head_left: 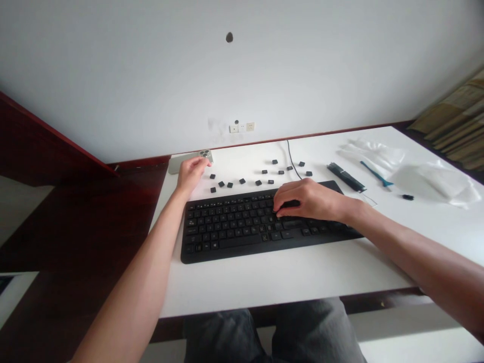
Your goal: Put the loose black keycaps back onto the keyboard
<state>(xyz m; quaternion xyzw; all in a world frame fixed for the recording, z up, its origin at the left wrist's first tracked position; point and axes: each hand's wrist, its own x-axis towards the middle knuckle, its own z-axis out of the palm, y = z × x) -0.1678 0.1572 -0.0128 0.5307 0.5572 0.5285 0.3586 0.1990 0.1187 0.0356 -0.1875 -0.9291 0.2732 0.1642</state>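
Keyboard (242,233), black, mid-desk; right hand (306,199) over its upper keys, left hand (191,174) near the back-left corner of white desk (287,282).

Right fingers curled, tips down among the keys; any hold on a key hidden, cannot tell. Left fingers extended and loosely parted, lying against pale smartphone (189,162) at back edge, no firm grip showing. Loose black keycaps (242,181) scattered between keyboard and back edge, nearest almost at keyboard's top rim: risk of knocking them out of place or off the desk with a wrist or a careless sweep. Black cable (293,159) behind keyboard, a possible snag. Clear plastic bag (431,181) near right edge, contents cannot be told.
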